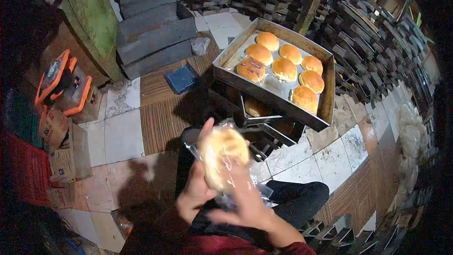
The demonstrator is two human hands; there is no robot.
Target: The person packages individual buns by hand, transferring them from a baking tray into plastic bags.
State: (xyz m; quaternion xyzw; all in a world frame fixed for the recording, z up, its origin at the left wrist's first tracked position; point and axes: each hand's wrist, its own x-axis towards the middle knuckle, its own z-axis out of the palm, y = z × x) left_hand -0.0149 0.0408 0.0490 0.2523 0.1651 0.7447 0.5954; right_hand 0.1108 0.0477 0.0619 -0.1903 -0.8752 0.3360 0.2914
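Note:
A pale round bun [224,144] in a clear plastic bag [264,191] is held up over my lap, its underside turned towards me. My left hand [198,179] is closed around the left side of the bun, with a thumb or finger showing above its edge. From the lower right, my right hand [247,203] grips the bag at the bun's lower part; its fingers are smeared by motion. Beyond my hands, a metal tray [222,63] holds several golden buns [284,68]. One bun [251,69] at its left side has dark print over it.
More trays [255,120] stand under the bun tray. Grey metal trays [153,28] are stacked at the back left, near a blue flat piece [181,78]. Orange-rimmed boxes [78,89] and a red crate [28,172] stand left. Stacked dark metal pieces [351,33] line the right.

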